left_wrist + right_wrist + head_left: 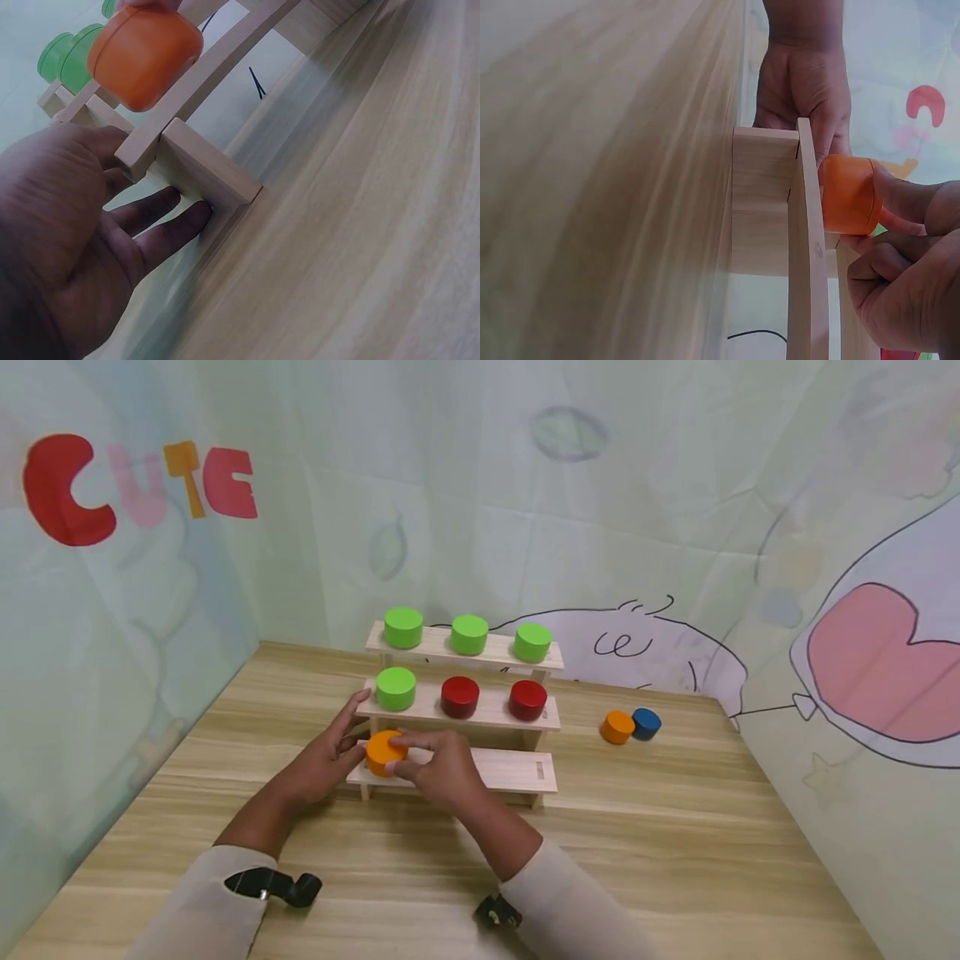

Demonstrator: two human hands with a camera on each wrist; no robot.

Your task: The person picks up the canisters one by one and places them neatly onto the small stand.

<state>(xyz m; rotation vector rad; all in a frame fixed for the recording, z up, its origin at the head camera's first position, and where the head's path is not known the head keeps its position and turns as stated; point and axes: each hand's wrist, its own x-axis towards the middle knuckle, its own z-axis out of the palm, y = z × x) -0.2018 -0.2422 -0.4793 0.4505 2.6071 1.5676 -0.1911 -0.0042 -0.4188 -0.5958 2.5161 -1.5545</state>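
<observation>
A small three-step wooden rack (502, 770) stands on the table. My right hand (450, 768) pinches an orange round block (384, 755) between thumb and fingers at the left end of the lowest step. In the right wrist view, this orange block (847, 195) sits at the step's surface. My left hand (322, 760) lies along the rack's left end, its fingers fairly straight and touching the side support (210, 161). Green blocks (468, 635) line the top step. On the middle step are one green block (395, 688) and two red blocks (460, 697).
To the right of the rack, another orange block (618, 727) and a blue block (646, 723) lie side by side on the wood-grain table (675, 843). Printed cloth (480, 510) hangs behind the table and along both sides.
</observation>
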